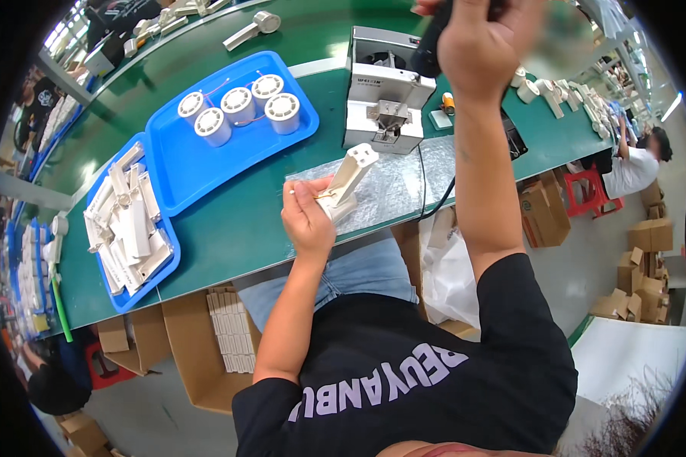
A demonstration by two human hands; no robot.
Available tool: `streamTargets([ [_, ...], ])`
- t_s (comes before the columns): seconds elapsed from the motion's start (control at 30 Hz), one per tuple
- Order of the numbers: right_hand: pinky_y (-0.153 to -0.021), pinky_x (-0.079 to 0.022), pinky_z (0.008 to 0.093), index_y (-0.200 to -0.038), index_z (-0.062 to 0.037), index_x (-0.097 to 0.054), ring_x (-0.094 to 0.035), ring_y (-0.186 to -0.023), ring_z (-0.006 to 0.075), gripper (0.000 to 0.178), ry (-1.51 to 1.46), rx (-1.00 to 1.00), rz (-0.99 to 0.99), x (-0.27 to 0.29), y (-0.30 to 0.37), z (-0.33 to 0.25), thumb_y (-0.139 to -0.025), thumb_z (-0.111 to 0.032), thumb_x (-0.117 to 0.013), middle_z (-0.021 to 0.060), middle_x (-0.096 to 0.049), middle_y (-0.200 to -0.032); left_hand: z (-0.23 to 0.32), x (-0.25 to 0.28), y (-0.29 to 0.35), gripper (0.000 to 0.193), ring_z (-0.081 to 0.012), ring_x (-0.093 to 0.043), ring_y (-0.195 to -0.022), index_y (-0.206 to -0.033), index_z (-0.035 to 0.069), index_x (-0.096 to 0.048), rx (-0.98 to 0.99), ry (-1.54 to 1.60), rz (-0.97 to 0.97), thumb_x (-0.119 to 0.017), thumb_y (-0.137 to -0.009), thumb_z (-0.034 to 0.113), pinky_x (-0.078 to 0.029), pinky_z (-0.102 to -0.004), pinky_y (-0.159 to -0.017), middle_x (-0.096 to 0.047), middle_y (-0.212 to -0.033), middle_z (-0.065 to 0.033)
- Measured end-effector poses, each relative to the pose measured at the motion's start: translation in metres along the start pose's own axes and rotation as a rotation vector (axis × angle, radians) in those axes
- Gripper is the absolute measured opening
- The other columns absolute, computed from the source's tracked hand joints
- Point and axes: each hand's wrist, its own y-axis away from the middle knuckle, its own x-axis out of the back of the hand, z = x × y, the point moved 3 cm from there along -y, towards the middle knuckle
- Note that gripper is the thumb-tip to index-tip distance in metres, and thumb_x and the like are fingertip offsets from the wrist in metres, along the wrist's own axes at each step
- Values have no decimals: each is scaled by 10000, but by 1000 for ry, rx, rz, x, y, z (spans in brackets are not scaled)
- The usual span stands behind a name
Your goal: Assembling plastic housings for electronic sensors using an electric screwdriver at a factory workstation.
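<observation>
Across the green tabletop (pixel 229 221), head view: my work sits near the front edge, in easy reach of both arms.
White plastic housing (pixel 351 181): just in front of me, over the clear bubbly sheet (pixel 434 156); its holed end points up and away, presumably to leave that end unobstructed. I cannot tell whether its lower part touches the sheet, which probably guards against scratches.
Left hand (pixel 309 219): fingers pinched around the housing's near end, likely to steady it. Something thin and yellowish by the thumb is too small to tell.
Right hand (pixel 476 46): raised at the top, fingers wrapped around a black handheld tool (pixel 434 42); its kind is unclear, its upper part cut off.
Metal-fronted machine (pixel 389 87): beyond the sheet, near the tool, seemingly kept within short reach of my right arm.
Upper blue tray (pixel 179 167): five white round fan units (pixel 236 103) stand upright, apparently spaced so their thin red wires stay untangled.
Lower blue tray (pixel 173 238): to my left, loose white plastic parts (pixel 133 228) are heaped together, perhaps because they need less care.
Black cable (pixel 443 202): curves over the sheet's near edge, right of the housing.
</observation>
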Motion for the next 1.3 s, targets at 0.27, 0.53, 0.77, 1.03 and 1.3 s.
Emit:
streamTargets([
  [0.27, -427, -461, 218, -1228, -63, -484, -540, -502, 84, 279, -123, -341, -113, 5, 14, 23, -1017, -234, -545, 31, -571, -776, 0, 1, 1, 319, -200, -652, -770, -817, 23, -433, 1, -20, -17, -340, -1069, 194, -495, -310, -683, -698, -845, -158],
  [0.53, -626, -446, 325, -1254, -34, -465, -520, -700, 191, 704, -619, -489, -330, 28, 20, -22, -939, -661, -413, 148, -514, -1096, 0, 0, 0, 336, -260, -728, -805, -872, -5, -478, -37, 22, -75, -327, -1072, 219, -558, -313, -708, -736, -853, -151],
  [0.77, -576, -453, 303, -1247, -36, -470, -527, -656, 173, 648, -597, -536, -294, -15, 38, -20, -958, -614, -420, 131, -531, -1032, 2, -2, 3, 325, -249, -708, -879, -829, 25, -408, 42, 19, -98, -304, -1078, 206, -514, -298, -731, -721, -862, -179],
  [1.03, -517, -461, 279, -1239, -39, -476, -535, -606, 153, 584, -527, -564, -232, -44, 53, -36, -979, -560, -428, 111, -550, -959, 3, 0, 2, 324, -249, -711, -859, -835, 20, -414, -5, 21, -83, -300, -1078, 201, -514, -288, -722, -721, -852, -167],
  [1.3, -459, -469, 254, -1232, -41, -481, -543, -556, 132, 520, -465, -528, -153, -49, 49, -46, -1001, -506, -435, 91, -570, -886, -5, -3, 3, 323, -212, -686, -731, -840, 22, -461, 4, -5, -66, -337, -1071, 211, -509, -286, -652, -731, -837, -136],
])
